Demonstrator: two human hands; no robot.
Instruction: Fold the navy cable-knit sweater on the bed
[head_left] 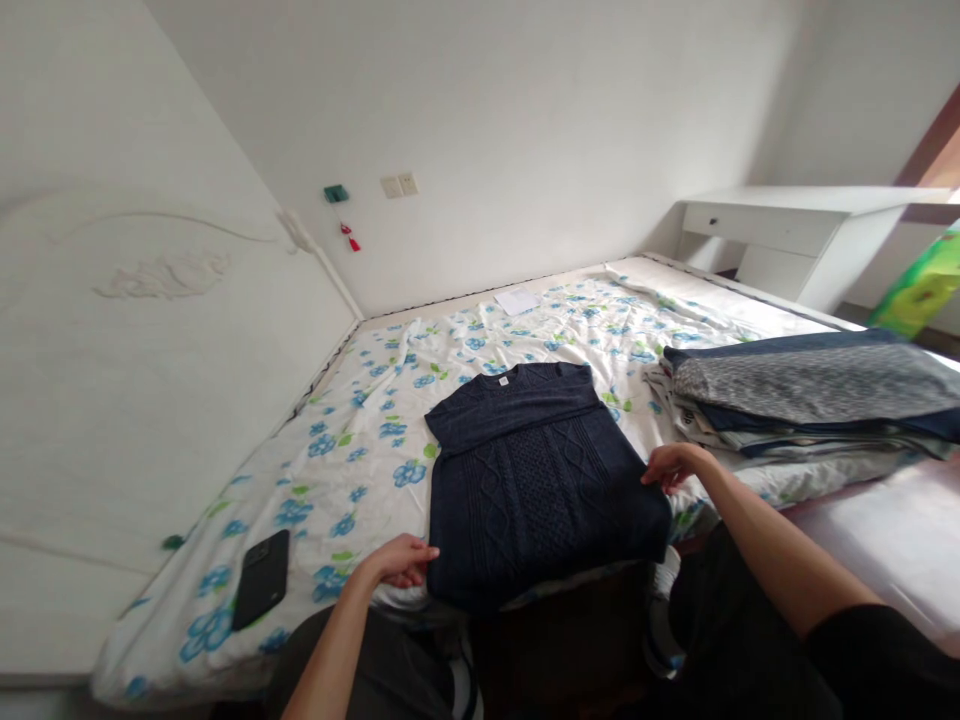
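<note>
A navy cable-knit sweater [540, 480] lies spread on the bed, its neckline with a small white label toward the far side. Across its upper part runs a plain band, and the knit pattern shows below it. The lower end reaches over the near edge of the mattress. At the sweater's left side, close to the hem, my left hand [409, 560] is closed on the fabric edge. My right hand [673, 467] pinches the opposite edge, a little higher up.
A floral sheet [375, 460] covers the bed. To the right sits a stack of folded clothes [810, 390], grey and navy on top. A black phone [262, 578] lies at the left, and white paper [517, 300] near the wall. Beyond stands a white desk [772, 230].
</note>
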